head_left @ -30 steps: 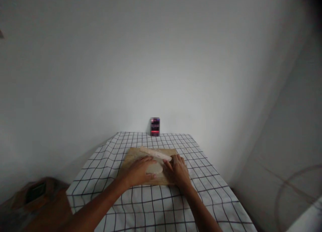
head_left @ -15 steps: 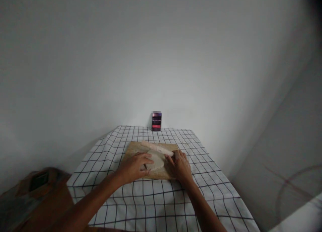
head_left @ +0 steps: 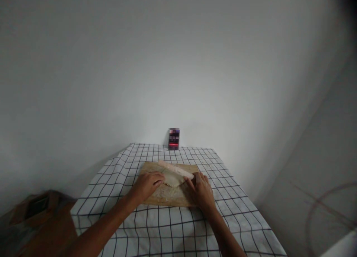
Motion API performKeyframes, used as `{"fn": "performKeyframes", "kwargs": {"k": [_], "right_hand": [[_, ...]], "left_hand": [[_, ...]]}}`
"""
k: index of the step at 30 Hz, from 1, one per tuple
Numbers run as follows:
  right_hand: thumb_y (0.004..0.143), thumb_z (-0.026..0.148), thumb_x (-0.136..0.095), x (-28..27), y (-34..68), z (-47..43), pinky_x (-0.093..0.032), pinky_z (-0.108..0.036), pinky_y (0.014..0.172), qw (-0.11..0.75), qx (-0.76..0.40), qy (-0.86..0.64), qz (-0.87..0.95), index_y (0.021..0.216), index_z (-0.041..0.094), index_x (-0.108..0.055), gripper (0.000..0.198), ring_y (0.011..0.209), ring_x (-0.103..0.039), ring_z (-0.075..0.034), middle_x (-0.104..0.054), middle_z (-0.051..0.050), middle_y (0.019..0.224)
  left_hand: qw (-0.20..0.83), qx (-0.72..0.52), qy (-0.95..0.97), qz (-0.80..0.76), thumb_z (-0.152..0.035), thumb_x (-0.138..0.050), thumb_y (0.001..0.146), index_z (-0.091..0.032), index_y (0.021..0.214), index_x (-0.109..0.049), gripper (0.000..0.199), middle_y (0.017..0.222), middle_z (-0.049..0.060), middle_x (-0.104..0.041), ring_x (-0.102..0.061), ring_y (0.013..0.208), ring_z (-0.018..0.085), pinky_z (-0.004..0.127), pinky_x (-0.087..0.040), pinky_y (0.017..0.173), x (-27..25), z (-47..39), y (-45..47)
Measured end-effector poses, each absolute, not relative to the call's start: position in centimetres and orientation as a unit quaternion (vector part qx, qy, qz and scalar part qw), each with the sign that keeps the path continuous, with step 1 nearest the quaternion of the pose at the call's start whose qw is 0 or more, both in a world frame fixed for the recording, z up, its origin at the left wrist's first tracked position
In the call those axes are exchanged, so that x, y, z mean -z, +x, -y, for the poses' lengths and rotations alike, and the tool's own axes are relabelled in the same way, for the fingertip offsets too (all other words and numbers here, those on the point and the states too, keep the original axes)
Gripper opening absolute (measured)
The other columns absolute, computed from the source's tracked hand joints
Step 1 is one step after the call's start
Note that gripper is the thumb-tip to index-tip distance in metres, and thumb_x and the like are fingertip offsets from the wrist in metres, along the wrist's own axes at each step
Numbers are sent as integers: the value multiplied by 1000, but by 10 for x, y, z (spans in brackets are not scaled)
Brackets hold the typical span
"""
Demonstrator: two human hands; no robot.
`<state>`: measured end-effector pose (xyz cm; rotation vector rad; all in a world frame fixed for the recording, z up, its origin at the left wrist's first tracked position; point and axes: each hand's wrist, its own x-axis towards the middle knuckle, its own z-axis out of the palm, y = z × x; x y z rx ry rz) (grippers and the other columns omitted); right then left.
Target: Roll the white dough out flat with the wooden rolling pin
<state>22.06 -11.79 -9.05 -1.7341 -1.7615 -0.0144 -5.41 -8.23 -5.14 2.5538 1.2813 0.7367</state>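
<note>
A flattened sheet of pale dough [head_left: 173, 179] lies on a wooden board [head_left: 170, 197]. My left hand [head_left: 149, 183] is at the dough's left edge, its fingers drawn together in a pinch on that edge. A light, floury rolling pin [head_left: 178, 170] rests slantwise across the far part of the dough, its right end nearer to me. Around that right end is my right hand [head_left: 201, 189], fingers curled, with the thumb by the dough's right side. My right fingers partly hide the pin's end.
The board sits on a table with a white and black checked cloth [head_left: 178, 234]. A dark pixelated package [head_left: 174, 139] stands at the table's far edge against the pale wall [head_left: 178, 64]. To the lower left, a brown box-like object [head_left: 37, 208] stands below table level.
My left hand has gone from spread fingers over the dough's left side to a pinch at its edge. The dough's near edge is now farther from me. My right hand stays at the pin.
</note>
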Motion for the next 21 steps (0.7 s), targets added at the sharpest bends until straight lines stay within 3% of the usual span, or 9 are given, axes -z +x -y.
{"fn": "performKeyframes", "kwargs": {"k": [5, 11, 17, 21], "right_hand": [[112, 58, -49, 88, 221, 117, -52, -40, 94, 325, -2, -670, 668, 111, 28, -63, 33, 115, -65, -29, -75, -9, 113], [109, 58, -53, 82, 221, 119, -49, -39, 93, 326, -17, -670, 667, 108, 27, -67, 34, 114, -66, -30, -76, -10, 115], [110, 64, -51, 71, 213, 137, -41, -46, 104, 296, 57, -638, 708, 103, 25, -68, 44, 114, -67, -30, -77, -9, 111], [110, 66, -52, 60, 212, 141, -43, -41, 98, 224, 61, -630, 741, 97, 24, -69, 47, 107, -70, -28, -78, -9, 106]], "left_hand": [[96, -255, 864, -423, -13, -59, 97, -25, 113, -84, 32, 127, 5, -85, -78, 122, 25, 39, -60, 111, 49, 88, -58], [-19, -351, 859, -373, -7, -45, 97, -23, 94, -79, 38, 101, 5, -84, -75, 104, 22, 38, -58, 100, 19, 114, -58], [-31, -351, 845, -403, -11, -48, 100, -24, 110, -77, 34, 116, 5, -81, -69, 119, 23, 40, -53, 110, -8, 109, -29], [-11, -286, 838, -465, -21, -46, 108, -21, 126, -73, 32, 131, 8, -79, -68, 127, 26, 42, -50, 115, 7, 94, -14]]}}
